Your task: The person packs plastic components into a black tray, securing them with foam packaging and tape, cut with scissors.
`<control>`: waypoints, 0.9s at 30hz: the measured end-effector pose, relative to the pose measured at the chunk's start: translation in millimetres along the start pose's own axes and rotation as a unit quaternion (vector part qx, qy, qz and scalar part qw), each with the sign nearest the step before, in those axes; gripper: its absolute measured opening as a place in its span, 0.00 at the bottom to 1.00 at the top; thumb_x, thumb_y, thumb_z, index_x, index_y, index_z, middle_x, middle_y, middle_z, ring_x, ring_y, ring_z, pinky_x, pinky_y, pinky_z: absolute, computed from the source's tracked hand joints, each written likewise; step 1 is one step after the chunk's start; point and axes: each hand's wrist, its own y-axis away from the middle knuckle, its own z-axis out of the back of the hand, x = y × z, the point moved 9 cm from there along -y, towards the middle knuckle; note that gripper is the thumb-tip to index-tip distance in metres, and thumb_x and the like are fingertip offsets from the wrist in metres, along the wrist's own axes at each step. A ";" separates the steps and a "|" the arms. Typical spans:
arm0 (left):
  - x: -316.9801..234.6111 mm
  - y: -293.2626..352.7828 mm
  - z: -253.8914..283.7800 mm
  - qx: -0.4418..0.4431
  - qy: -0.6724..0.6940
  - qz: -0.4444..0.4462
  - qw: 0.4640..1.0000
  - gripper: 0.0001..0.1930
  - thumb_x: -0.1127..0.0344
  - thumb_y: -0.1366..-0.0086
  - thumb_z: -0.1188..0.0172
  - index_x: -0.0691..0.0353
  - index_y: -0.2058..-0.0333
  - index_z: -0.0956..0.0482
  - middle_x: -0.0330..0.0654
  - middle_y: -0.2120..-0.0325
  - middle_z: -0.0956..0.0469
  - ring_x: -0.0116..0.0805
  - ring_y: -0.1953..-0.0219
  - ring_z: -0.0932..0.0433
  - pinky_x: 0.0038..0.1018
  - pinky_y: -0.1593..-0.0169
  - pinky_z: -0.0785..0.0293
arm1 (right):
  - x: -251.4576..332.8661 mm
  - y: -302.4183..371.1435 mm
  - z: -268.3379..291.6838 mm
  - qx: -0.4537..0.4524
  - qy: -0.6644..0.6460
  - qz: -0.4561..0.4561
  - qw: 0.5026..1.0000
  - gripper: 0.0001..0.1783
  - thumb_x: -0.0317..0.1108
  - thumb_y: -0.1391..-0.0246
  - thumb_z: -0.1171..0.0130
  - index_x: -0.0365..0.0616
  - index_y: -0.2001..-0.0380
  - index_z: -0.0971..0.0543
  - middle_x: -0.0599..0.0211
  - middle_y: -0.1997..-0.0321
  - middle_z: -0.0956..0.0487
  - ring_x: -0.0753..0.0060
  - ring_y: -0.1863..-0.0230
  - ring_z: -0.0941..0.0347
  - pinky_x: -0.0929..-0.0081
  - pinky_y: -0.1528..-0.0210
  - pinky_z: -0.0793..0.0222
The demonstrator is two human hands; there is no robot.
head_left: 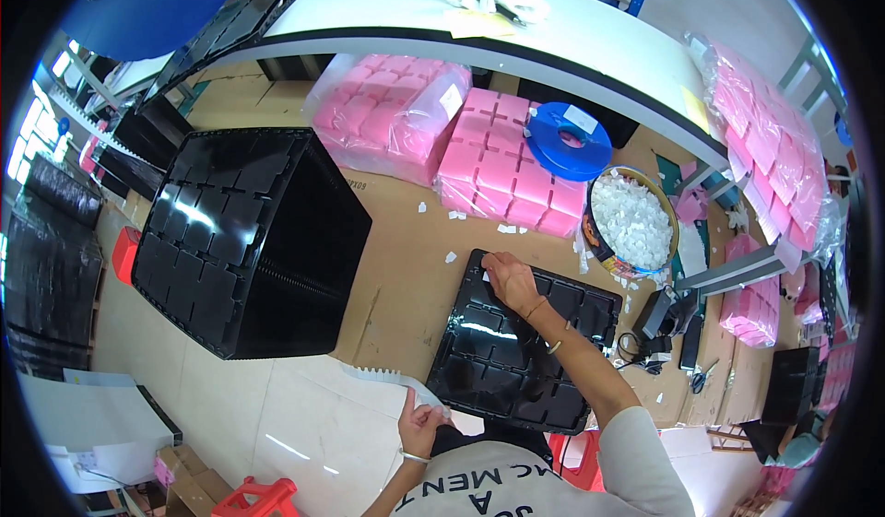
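Observation:
A shallow black plastic tray [479, 360] with moulded compartments lies before me at the table's near edge. My right hand [513, 282] is at its far left corner, fingers closed and pressed down, with a small white piece [486, 276] at the fingertips. My left hand [420, 423] is closed on a white strip [378, 376] with a notched edge, beside the tray's near left corner. The strip's free end trails to the left. Whether the white piece is stuck to the tray is too small to tell.
A tall stack of black trays [313, 240] stands to the left. Behind are bagged pink foam blocks [387, 111], bare pink blocks [493, 162], a blue reel [569, 139] and a round tin [676, 231] of white scraps. Chargers [655, 319] and scissors [702, 377] lie right.

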 end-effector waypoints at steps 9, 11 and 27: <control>7.3 -18.1 -20.8 0.059 -0.012 0.053 0.997 0.36 0.75 0.34 0.39 0.64 0.31 0.45 0.48 0.66 0.15 0.23 0.72 0.19 0.16 0.69 0.30 | -5.5 -6.0 -12.6 0.051 0.023 0.011 0.998 0.05 0.26 0.49 0.47 0.41 0.67 0.26 0.56 0.69 0.23 0.50 0.61 0.24 0.55 0.61 0.27; 7.3 -20.2 -21.2 0.076 -0.009 0.046 0.996 0.39 0.77 0.34 0.40 0.63 0.29 0.51 0.52 0.66 0.16 0.28 0.70 0.18 0.23 0.67 0.19 | -5.2 -6.6 -16.8 0.066 0.035 0.010 0.997 0.05 0.25 0.50 0.47 0.40 0.67 0.26 0.55 0.70 0.23 0.49 0.62 0.24 0.56 0.60 0.27; 3.1 -23.7 -23.6 0.119 0.015 0.069 0.990 0.49 0.81 0.35 0.42 0.51 0.27 0.66 0.54 0.67 0.17 0.40 0.62 0.16 0.26 0.61 0.21 | -5.9 21.1 18.7 -0.072 -0.015 -0.056 0.996 0.05 0.24 0.48 0.42 0.43 0.67 0.23 0.57 0.68 0.22 0.51 0.62 0.24 0.60 0.61 0.26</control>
